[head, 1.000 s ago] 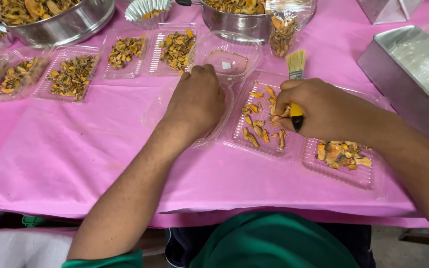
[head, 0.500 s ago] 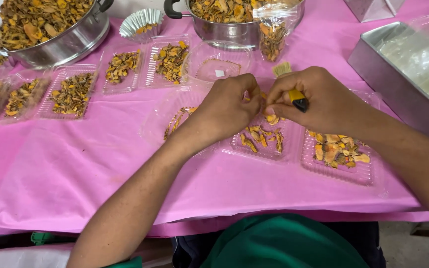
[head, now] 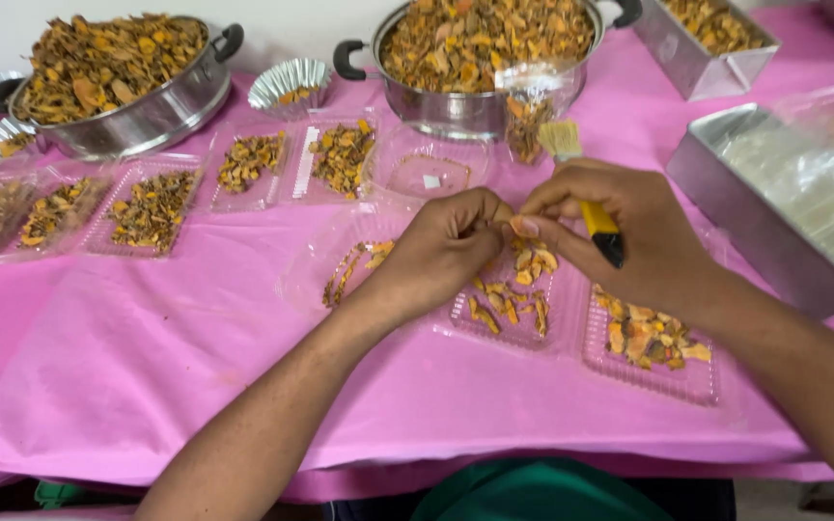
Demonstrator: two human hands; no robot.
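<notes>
On the pink-covered counter (head: 147,328), clear plastic trays (head: 152,207) of dried orange-yellow pieces sit at the left below a steel pot (head: 137,111) heaped with the same pieces. The left hand (head: 441,246) has its fingers closed, pinching a small dried piece (head: 506,230) over the open clear tray (head: 509,294) near the middle. The right hand (head: 629,236) meets it fingertip to fingertip, its fingers wrapped around a yellow-handled brush (head: 586,198) with bristles pointing away, and a steel box (head: 784,207) stands at the right
</notes>
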